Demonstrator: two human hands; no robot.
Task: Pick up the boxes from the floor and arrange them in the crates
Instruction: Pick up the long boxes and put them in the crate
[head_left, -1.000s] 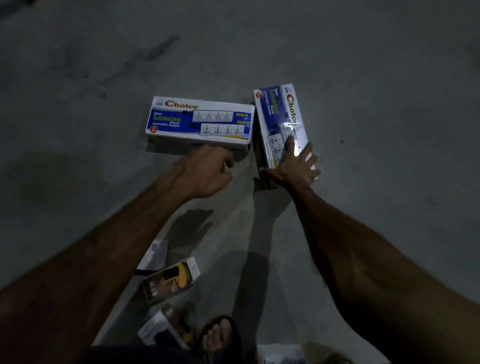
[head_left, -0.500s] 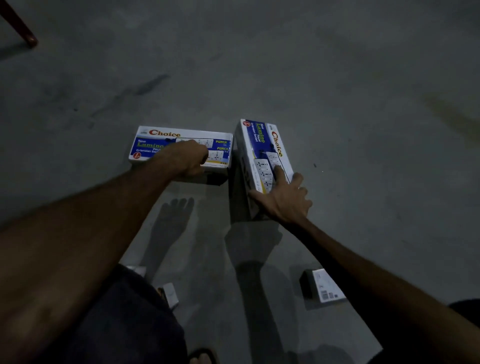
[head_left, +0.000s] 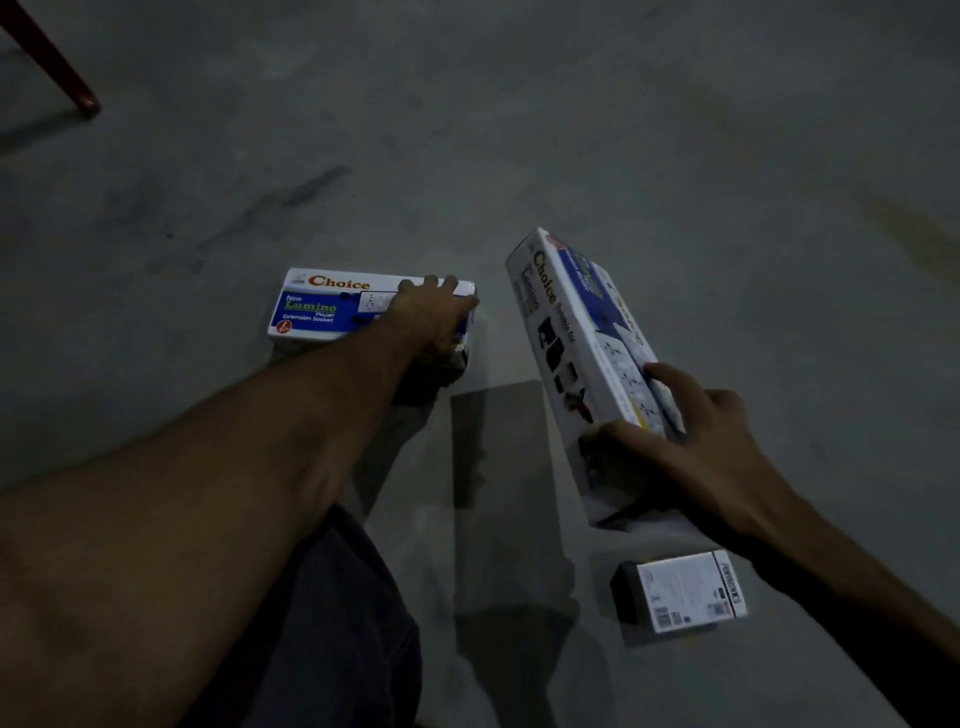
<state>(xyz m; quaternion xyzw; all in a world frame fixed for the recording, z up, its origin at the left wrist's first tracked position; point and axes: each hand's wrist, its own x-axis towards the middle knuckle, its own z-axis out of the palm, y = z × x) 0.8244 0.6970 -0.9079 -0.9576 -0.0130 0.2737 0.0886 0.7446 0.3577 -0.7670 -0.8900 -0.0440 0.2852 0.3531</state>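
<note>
Grey concrete floor (head_left: 675, 130), dim light, head view only.

- Blue-and-white extension socket box (head_left: 332, 306), centre left, lying flat on floor, printed face up. Left hand (head_left: 436, 317) laid over its right end, fingers curled over far edge, thumb side hidden; probably a grip taken for lifting, box not yet raised.
- Second extension socket box (head_left: 587, 358), right of first and apart from it, tilted with far end up, clear of floor judging by shadow beneath. Right hand (head_left: 685, 441) clamped round near end, thumb on left side, fingers across top face; end-grip likely chosen for one-handed carrying.
- Small white box (head_left: 691, 592), near right, on floor, untouched.
- Red-brown furniture leg (head_left: 78, 88), far left.
- Crates not in view.
</note>
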